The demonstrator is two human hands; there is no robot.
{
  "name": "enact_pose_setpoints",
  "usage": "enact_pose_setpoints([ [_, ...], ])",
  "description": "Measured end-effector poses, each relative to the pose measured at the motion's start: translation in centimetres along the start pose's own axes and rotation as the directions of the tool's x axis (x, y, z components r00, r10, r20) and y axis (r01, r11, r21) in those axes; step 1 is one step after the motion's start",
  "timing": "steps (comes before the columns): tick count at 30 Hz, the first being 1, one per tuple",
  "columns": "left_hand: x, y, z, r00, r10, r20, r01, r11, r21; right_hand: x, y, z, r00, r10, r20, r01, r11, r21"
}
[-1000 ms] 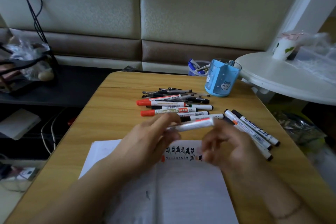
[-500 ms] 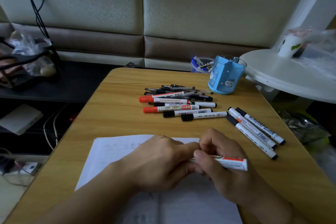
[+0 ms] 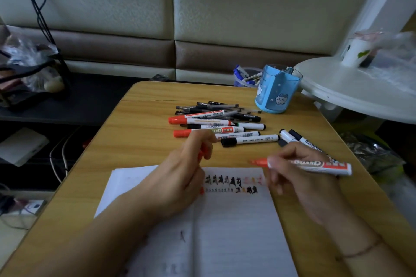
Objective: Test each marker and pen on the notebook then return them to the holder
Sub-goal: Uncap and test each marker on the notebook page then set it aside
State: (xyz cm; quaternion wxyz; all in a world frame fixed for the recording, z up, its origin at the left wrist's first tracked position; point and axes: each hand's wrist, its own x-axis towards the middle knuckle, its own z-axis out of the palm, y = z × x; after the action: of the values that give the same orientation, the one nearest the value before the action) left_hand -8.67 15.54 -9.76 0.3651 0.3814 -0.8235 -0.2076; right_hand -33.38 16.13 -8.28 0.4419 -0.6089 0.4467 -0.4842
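- Wooden bench: open notebook, loose markers, blue holder.
- Right hand: fingers grip uncapped red marker.
- Left hand: fingers pinch red cap.

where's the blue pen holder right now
In the head view, the blue pen holder stands at the wooden table's far right corner, just beyond the pile of pens and beside the white round table.

Both my hands raised, forearms reaching in from below.

My left hand is curled, fingertips bunched, something red pinched inside (mostly hidden). My right hand pinches a barrel between thumb and fingers, wrist angled inward; the two hands are apart.
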Motion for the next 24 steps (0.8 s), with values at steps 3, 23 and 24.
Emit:
enact_pose_setpoints([
  [3, 0.1, -0.5, 0.6, 1.0, -0.002, -0.011, 0.002, 0.999, 0.032, 0.2, 1.7, -0.1, 0.991, 0.1, -0.085, -0.109, 0.988, -0.112],
  [23, 0.3, -1.3, 1.3, 0.993, -0.019, -0.117, 0.01, 0.997, -0.078, 0.5, 2.3, -0.1, 0.972, 0.093, -0.216, -0.155, 0.944, -0.291],
  [24, 0.3, -1.3, 1.3, 0.994, -0.012, -0.112, 0.005, 0.998, -0.066, 0.5, 2.3, -0.1, 0.976, 0.087, -0.199, -0.147, 0.938, -0.313],
])
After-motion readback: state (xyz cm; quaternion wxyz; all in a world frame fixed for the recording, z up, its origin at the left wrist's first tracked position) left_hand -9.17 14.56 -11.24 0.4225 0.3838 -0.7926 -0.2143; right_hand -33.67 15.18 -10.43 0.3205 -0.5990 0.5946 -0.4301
